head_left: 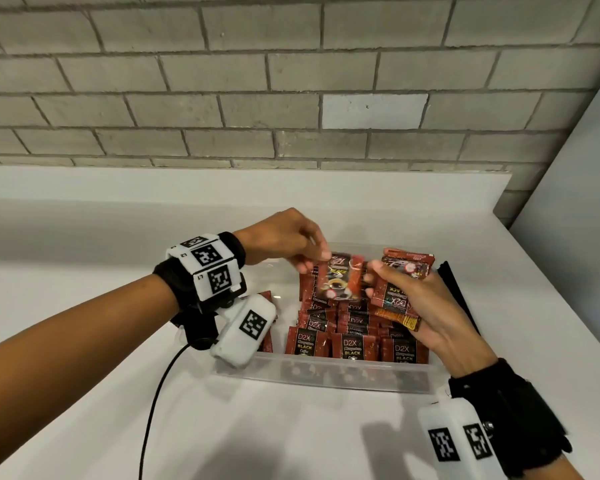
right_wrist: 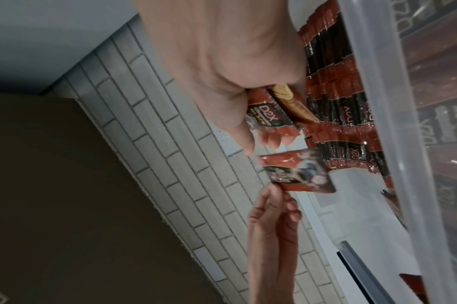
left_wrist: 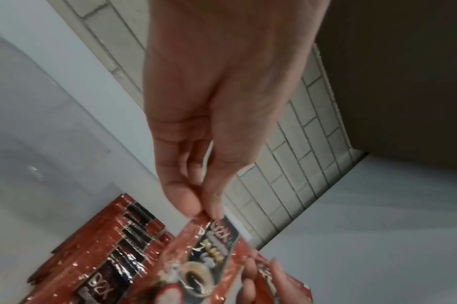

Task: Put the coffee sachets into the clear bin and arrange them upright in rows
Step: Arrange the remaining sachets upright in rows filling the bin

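A clear bin [head_left: 326,374] on the white counter holds several red and black coffee sachets [head_left: 354,346] standing upright in rows. My left hand [head_left: 293,237] hovers over the bin's back part and pinches the top edge of one sachet [head_left: 340,280], which hangs down from thumb and fingertips [left_wrist: 188,202]. My right hand [head_left: 426,306] is just right of it above the bin, gripping a small stack of sachets [head_left: 395,292] between thumb and fingers. In the right wrist view the stack [right_wrist: 269,115] sits in my palm and the single sachet [right_wrist: 297,174] hangs beside it.
A grey brick wall [head_left: 291,81] rises behind the counter's raised white ledge. A dark flat object [head_left: 459,299] lies right of the bin. One more sachet [head_left: 267,296] shows at the bin's left side, partly behind my wrist camera. A black cable [head_left: 153,403] trails off the left wrist.
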Motion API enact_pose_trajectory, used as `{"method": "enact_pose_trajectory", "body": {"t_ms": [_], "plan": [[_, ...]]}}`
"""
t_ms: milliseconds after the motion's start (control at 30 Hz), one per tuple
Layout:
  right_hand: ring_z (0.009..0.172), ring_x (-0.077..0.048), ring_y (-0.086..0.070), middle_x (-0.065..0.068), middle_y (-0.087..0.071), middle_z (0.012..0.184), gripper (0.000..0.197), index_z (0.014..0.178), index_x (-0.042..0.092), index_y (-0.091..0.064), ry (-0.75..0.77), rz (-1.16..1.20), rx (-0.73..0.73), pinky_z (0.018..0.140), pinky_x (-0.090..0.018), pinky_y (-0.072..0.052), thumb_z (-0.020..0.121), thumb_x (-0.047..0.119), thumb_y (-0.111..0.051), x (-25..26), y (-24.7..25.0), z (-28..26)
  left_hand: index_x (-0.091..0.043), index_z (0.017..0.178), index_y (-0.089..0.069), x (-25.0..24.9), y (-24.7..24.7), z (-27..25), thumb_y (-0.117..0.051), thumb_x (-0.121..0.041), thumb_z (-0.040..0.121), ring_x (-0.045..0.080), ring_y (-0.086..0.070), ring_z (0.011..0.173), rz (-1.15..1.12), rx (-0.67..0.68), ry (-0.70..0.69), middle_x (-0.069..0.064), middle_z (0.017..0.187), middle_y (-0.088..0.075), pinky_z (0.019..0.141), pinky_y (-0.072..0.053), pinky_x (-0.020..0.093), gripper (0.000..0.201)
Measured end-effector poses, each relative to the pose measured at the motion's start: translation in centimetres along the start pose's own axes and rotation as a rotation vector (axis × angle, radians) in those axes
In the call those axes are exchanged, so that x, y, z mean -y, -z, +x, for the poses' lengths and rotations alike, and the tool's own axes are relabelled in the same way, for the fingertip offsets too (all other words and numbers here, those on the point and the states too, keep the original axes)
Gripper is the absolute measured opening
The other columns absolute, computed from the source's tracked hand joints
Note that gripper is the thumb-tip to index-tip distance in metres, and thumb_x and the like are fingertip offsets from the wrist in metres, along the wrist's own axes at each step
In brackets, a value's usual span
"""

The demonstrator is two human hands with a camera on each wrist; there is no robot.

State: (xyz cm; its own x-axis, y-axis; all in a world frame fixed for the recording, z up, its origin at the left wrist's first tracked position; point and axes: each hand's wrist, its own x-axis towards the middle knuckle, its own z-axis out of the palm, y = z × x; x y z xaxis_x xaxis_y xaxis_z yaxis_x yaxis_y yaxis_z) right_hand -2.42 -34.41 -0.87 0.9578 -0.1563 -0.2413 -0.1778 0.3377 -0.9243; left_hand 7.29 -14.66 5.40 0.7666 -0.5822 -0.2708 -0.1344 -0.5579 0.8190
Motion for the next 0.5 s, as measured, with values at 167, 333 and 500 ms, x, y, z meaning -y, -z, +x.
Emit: {"method": "enact_pose_trajectory", "body": {"t_ms": [167, 333, 500], "plan": [[0.069, -0.023, -0.067, -0.012, -0.070, 0.083, 0.046, 0.114, 0.001, -0.064, -0.023, 0.082, -0.026, 0.064, -0.032, -0.057, 0.074, 0.022, -0.075, 0.0, 0.5, 0.2, 0.011, 0.100, -0.067, 2.2, 0.7, -0.3, -0.065, -0.008, 0.088, 0.014, -0.064, 0.068, 0.100, 0.095, 0.271, 0.010, 0.080, -0.071, 0.076, -0.057, 0.022, 0.022], [0.070, -0.023, -0.067, -0.011, -0.070, 0.082, 0.048, 0.117, 0.000, -0.062, -0.033, 0.082, -0.018, 0.062, -0.031, -0.056, 0.076, 0.022, -0.074, 0.0, 0.4, 0.2, 0.010, 0.102, -0.068, 3.1, -0.2, -0.1, -0.067, -0.005, 0.087, 0.010, -0.067, 0.061, 0.214, 0.174, 0.411, 0.011, 0.080, -0.072, 0.069, -0.057, 0.018, 0.022], [0.073, -0.022, -0.068, -0.012, -0.070, 0.087, 0.030, 0.103, 0.005, -0.067, -0.055, 0.119, 0.014, 0.064, -0.033, -0.058, 0.080, 0.023, -0.070, 0.1, 0.2, 0.1, 0.004, 0.085, -0.069, 3.0, -1.5, 0.3, -0.066, 0.000, 0.086, 0.008, -0.067, 0.057, 0.218, 0.289, 0.444, 0.007, 0.070, -0.071, 0.062, -0.055, 0.015, 0.005]]}}
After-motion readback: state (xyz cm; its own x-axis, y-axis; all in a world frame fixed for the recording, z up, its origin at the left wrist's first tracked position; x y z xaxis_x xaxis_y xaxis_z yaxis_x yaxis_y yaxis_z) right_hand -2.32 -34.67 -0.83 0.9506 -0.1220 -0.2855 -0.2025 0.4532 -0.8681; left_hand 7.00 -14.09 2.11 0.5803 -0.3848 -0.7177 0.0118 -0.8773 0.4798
